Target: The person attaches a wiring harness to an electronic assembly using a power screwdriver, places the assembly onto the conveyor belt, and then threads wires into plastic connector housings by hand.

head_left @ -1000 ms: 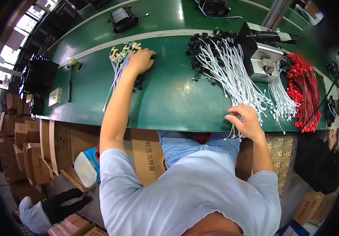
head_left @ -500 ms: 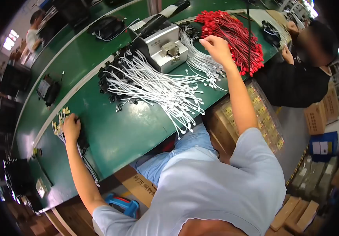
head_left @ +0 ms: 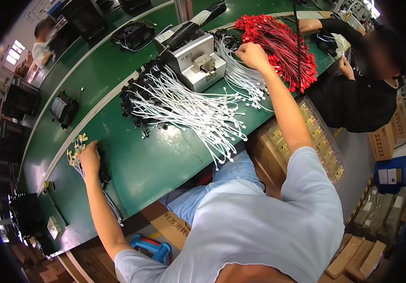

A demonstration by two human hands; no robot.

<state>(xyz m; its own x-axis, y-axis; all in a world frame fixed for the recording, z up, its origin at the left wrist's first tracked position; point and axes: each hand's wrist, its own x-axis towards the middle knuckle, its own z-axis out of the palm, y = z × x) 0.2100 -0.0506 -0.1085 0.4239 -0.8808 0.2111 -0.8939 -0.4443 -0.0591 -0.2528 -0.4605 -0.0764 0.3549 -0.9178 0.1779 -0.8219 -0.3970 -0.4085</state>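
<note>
My left hand (head_left: pixel 90 159) is at the left of the green bench, beside a bunch of cables with cream-yellow connectors (head_left: pixel 76 150). Its fingers are curled, and what they hold, if anything, is hidden. My right hand (head_left: pixel 253 55) is over the thinner bundle of grey-white cables (head_left: pixel 236 70), close to the pile of red cables (head_left: pixel 278 47). Its fingers are bent together, with no held thing visible. Between my hands lies a large spread of white cables (head_left: pixel 188 108) with black connectors, next to a silver metal machine (head_left: pixel 196 61).
A co-worker in black (head_left: pixel 358 104) sits at the right, one arm stretched to the red cables. Black fan-like units (head_left: pixel 64 109) stand on the bench (head_left: pixel 132 174). Trays of yellow parts (head_left: pixel 316 137) lie right of my lap. A blue-and-red stool (head_left: pixel 152 249) is below.
My right hand has shifted slightly left, its fingers more bent. My left hand has lifted a little off the yellow-connector cables. The co-worker's arm has reached toward the red pile. The view has shifted slightly.
</note>
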